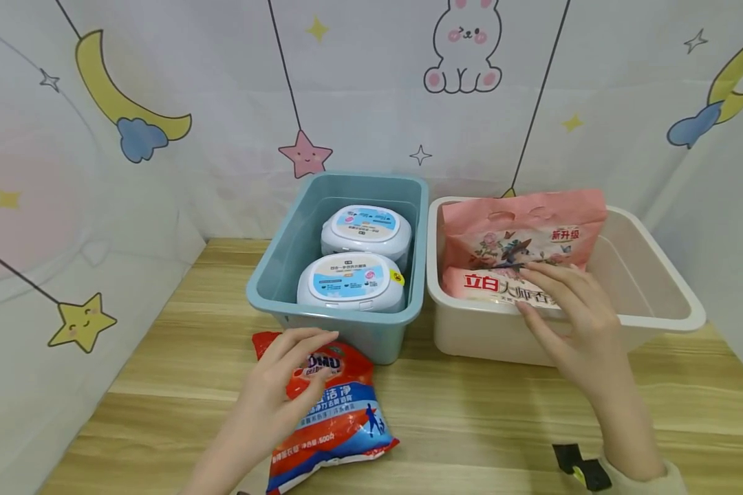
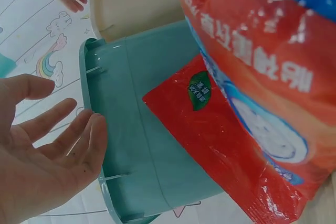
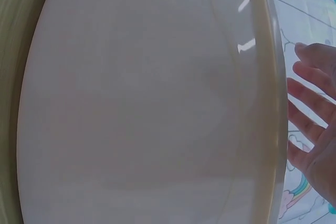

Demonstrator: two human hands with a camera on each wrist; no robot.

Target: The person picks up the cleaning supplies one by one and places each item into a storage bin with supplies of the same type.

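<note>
My left hand [image 1: 278, 392] hovers over a red and blue laundry detergent bag [image 1: 347, 430], its fingers loosely bent around nothing. That bag lies on the wooden table against the front of a teal bin [image 1: 266, 292]; the left wrist view shows the bag's red corner [image 2: 210, 140] beside the bin wall. Over the front rim of a cream bin [image 1: 501, 333] is my right hand [image 1: 578, 316], fingers spread and gripping nothing. Just behind its fingertips, a pink detergent bag [image 1: 470, 223] stands in the bin's left part. Whether the fingertips touch that bag, I cannot tell.
Two white lidded boxes [image 1: 349, 278] with blue labels sit one behind the other in the teal bin. A printed cloth [image 1: 371, 117] hangs behind both bins and along the sides. Wooden tabletop [image 1: 470, 426] shows in front of the cream bin.
</note>
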